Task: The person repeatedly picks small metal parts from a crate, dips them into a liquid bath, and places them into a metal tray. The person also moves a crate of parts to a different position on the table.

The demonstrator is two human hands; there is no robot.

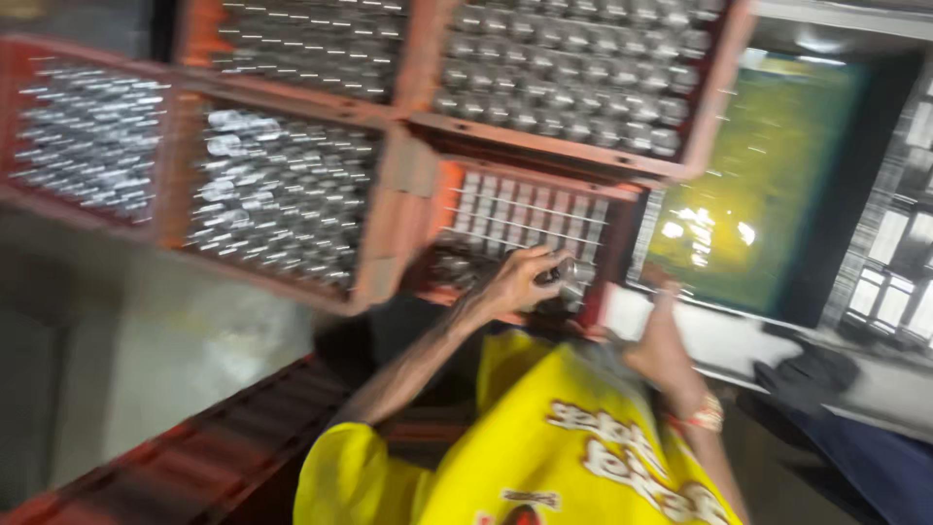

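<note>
Several red crates (384, 209) fill my head view, each with flat, chipped-looking walls and packed tight with rows of shiny round metal cylinders (277, 190) standing end-on, their tops catching the light as silver dots. One crate (530, 209) right above my hands is partly emptied, and its pale grid of dividers shows where the rows are gone. Everything is blurred, so finer detail is lost.

My left hand (520, 282) is curled, fingers bent over and closed on a small shiny metal piece (566, 270) at the lower edge of that half-empty crate, just in front of the divider grid. My right hand (661, 340) is raised near the crate's right corner, close beside the left; it is smeared by blur and seen from the back, so I cannot tell whether it is open or gripping anything. A gold-coloured bracelet (707, 418) sits on that wrist. Below both arms lies a yellow cloth with printed lettering (544, 447), soft and creased.
</note>
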